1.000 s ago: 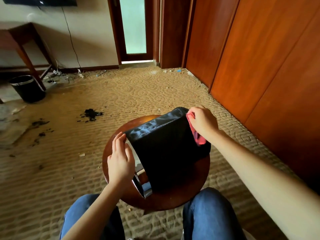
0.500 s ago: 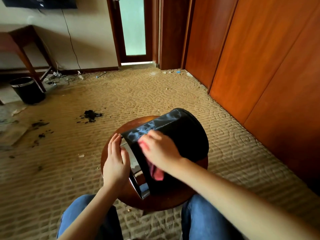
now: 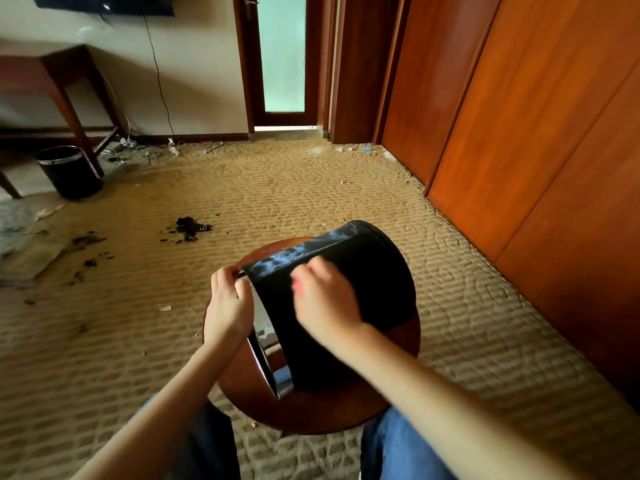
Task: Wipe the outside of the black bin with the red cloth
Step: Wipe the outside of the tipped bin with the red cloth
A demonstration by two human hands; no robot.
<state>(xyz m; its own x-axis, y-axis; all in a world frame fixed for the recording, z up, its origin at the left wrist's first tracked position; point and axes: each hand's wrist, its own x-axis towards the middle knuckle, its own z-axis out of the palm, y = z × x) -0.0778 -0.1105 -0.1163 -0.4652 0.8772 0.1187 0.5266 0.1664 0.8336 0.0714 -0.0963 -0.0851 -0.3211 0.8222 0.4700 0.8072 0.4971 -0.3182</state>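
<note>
At the upper wall of the bin: right hand [image 3: 323, 303] balled over the red cloth [image 3: 297, 286], with only a sliver of red showing by the knuckles. It is pressed to the surface and blurred, so I judge it mid-stroke. Left hand [image 3: 227, 303] grips the black bin [image 3: 374, 282] by its mouth edge, likely to stop it rolling. Bin lies on its side on a round wooden stool [image 3: 329, 414], mouth turned left, curved outside facing up within reach. Grey dusty patch [image 3: 287, 258] near the edge looks unwiped.
</note>
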